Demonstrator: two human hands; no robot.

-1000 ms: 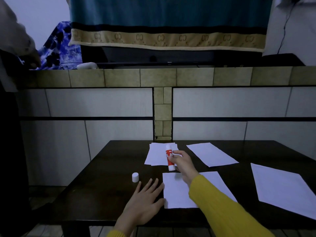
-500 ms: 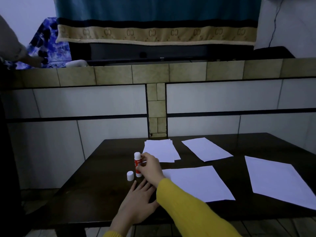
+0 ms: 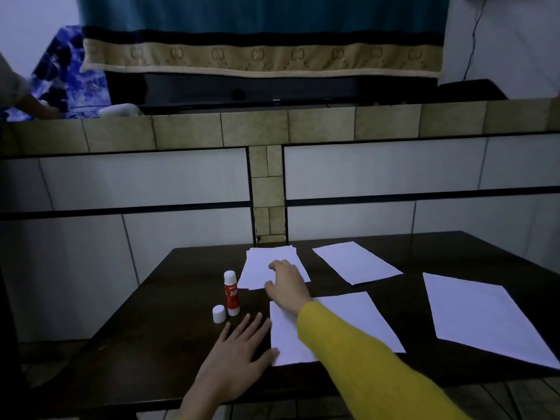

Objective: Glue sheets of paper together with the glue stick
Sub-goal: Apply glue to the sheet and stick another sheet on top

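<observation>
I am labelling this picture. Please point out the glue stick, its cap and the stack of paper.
glue stick (image 3: 231, 294): head view, on its red label.
cap (image 3: 219, 314): head view, on its white side.
stack of paper (image 3: 257, 268): head view, on the top sheet, left of the right hand (image 3: 286, 281).

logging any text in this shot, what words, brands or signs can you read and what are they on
"GLUE STICK": white print on the red label of the glue stick, only roughly legible; a smaller line above it is too blurred to read.
Repeated interlocked "CC" style monogram: on the tan band of the hanging cloth.
Small mark on the dark screen's lower edge: too small to read.
</observation>
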